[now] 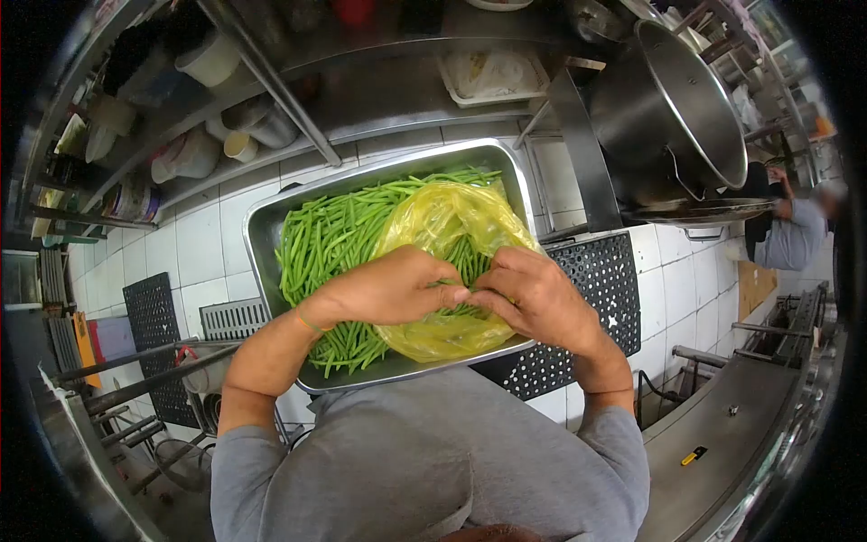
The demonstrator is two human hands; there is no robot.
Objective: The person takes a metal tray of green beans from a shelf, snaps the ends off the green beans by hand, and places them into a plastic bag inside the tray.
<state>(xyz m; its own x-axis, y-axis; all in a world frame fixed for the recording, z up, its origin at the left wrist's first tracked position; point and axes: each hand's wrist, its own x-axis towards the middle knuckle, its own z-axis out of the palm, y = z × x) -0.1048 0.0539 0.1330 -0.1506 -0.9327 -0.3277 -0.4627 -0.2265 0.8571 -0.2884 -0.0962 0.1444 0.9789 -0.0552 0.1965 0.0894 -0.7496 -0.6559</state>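
A deep metal tray [390,374] holds a heap of green beans [330,237]. On its right side lies an open yellow plastic bag [442,340], with more beans showing inside its mouth. My left hand [417,287] and my right hand [531,291] meet over the bag, fingertips nearly touching. Thumb and fingers are pinched together on both hands. What they pinch is hidden by the fingers, and a few beans show just behind them.
Black perforated rubber mats [607,285] lie on the white tiled floor. A large metal pot [673,113] stands at the right. Beyond the tray, a steel shelf [379,95] bears containers. A yellow-and-black object [694,455] lies on the right counter. A person in grey [795,233] is at far right.
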